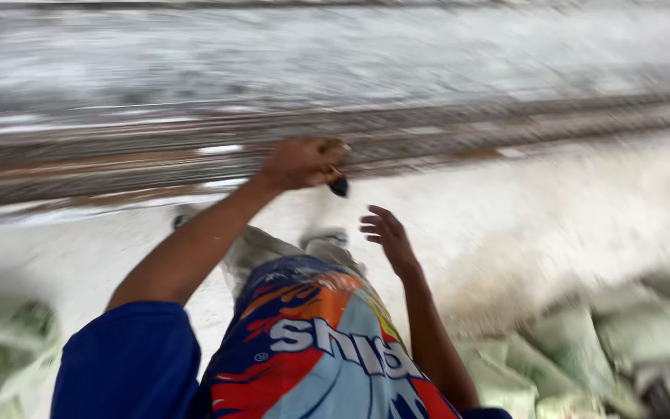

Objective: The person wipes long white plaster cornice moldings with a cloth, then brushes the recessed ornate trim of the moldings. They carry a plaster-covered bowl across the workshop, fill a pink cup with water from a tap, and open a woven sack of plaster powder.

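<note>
The picture is blurred by motion. My left hand [298, 161] is stretched forward and closed around a small tool [337, 185] with a brownish handle and a dark tip that sticks out below the fist. My right hand [385, 237] hovers lower and to the right, fingers apart, holding nothing. Both arms come out of blue sleeves, and a blue, red and orange printed shirt [312, 349] fills the lower middle. Grey trousers and shoes [327, 242] show beneath the hands.
A dusty pale floor [521, 225] lies under me. A brown-grey band like a rail or ledge [157, 151] runs across ahead, with a whitish surface [350, 54] beyond. Greenish sacks lie at the lower right [630, 341] and lower left [1, 349].
</note>
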